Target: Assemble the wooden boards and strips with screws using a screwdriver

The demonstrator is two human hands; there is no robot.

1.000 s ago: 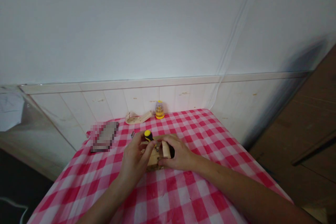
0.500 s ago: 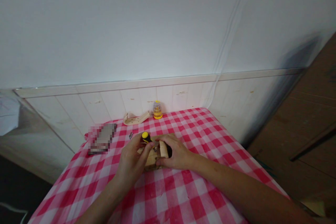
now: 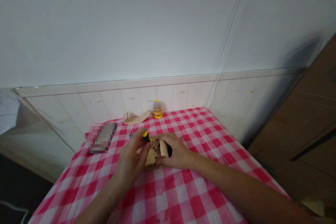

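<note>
A small wooden assembly (image 3: 152,156) lies on the red and white checked tablecloth (image 3: 168,192) near the middle of the table. My left hand (image 3: 132,161) pinches a short screwdriver with a yellow and black handle (image 3: 147,137), its tip pointing down into the wood. My right hand (image 3: 174,152) is closed over the right side of the assembly, fingers wrapped round a pale upright wooden piece (image 3: 163,148). The two hands nearly touch above the wood.
A curved wooden part (image 3: 135,118) and a small yellow-based bit holder (image 3: 157,109) stand at the table's far edge by the panelled wall. A dark flat object (image 3: 102,137), partly blurred, lies far left. A small metal piece (image 3: 130,134) sits beside it. A brown cabinet (image 3: 309,119) stands right.
The screwdriver handle has tilted and my left fingers have shifted round it, as in turning. My right hand keeps its hold. The camera view has drifted slightly.
</note>
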